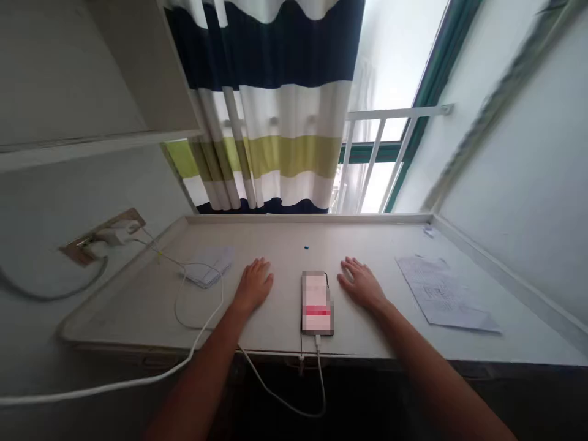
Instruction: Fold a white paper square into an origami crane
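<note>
On the white desk (275, 242), my left hand (254, 285) lies flat, palm down, with its fingers stretched forward. My right hand (361, 283) rests flat on the other side, fingers slightly spread. Neither holds anything. Between the two hands lies a smartphone (316, 303), its screen lit but blurred out. A white charging cable (320, 367) is plugged into the phone's near end and loops below the desk edge. Left of my left hand sits a small stack of paper (209, 266). Printed sheets (443, 294) lie to the right of my right hand.
A wall socket (103, 236) with plugs and cords is at the left; a thin cable crosses the desk from it. A tiny blue piece (306, 247) lies beyond the phone. Striped curtains (285, 110) and a white railing (395, 113) stand behind the desk; a shelf overhangs the left.
</note>
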The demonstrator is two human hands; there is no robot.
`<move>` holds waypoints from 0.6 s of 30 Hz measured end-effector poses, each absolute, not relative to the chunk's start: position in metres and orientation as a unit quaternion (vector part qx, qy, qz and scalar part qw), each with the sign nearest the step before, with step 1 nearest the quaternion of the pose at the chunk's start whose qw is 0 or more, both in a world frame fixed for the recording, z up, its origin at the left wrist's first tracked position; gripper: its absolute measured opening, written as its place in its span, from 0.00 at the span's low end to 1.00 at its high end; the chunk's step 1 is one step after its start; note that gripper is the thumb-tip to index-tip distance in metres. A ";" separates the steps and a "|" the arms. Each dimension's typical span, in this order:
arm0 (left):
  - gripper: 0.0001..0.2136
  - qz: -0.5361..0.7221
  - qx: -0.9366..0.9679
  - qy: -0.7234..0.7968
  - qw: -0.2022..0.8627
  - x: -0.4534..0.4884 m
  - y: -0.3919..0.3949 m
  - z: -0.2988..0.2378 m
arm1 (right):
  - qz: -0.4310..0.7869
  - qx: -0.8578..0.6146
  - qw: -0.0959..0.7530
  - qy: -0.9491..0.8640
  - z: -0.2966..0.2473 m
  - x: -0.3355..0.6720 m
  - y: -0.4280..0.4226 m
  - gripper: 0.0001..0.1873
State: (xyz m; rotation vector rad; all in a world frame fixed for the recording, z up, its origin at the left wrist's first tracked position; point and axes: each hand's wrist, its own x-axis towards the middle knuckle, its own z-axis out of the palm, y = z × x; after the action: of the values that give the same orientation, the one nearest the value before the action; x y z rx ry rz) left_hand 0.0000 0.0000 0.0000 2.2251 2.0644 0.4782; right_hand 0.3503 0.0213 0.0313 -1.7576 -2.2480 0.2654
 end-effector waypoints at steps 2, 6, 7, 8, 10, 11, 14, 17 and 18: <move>0.25 0.153 0.721 0.675 0.029 0.002 0.000 0.000 | 0.095 -0.605 0.141 -0.778 0.030 0.352 0.023 0.29; 0.24 0.156 0.717 0.680 0.023 0.004 0.000 0.000 | 0.096 -0.605 0.144 -0.777 0.027 0.354 0.025 0.29; 0.24 0.158 0.716 0.680 0.023 0.004 0.000 0.000 | 0.095 -0.605 0.144 -0.777 0.027 0.354 0.025 0.29; 0.24 0.160 0.715 0.680 0.023 0.003 0.000 0.000 | 0.094 -0.606 0.143 -0.777 0.027 0.354 0.025 0.29; 0.24 0.164 0.715 0.680 0.024 0.003 0.000 0.001 | 0.091 -0.606 0.142 -0.778 0.027 0.354 0.024 0.30; 0.24 0.165 0.714 0.680 0.024 0.002 -0.001 0.001 | 0.089 -0.606 0.141 -0.778 0.028 0.353 0.024 0.30; 0.23 0.165 0.713 0.681 0.026 0.002 -0.002 0.002 | 0.088 -0.606 0.140 -0.778 0.028 0.352 0.024 0.30; 0.24 0.161 0.713 0.682 0.025 0.003 -0.003 0.003 | 0.088 -0.604 0.141 -0.779 0.029 0.352 0.024 0.30; 0.24 0.160 0.713 0.682 0.024 0.003 -0.003 0.003 | 0.088 -0.604 0.142 -0.780 0.028 0.352 0.024 0.30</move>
State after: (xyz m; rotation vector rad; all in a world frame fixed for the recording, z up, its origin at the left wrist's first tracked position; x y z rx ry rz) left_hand 0.0034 -0.0031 0.0029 2.2074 2.1107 0.4952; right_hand 0.3516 0.0237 0.0285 -1.7424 -2.2506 0.2545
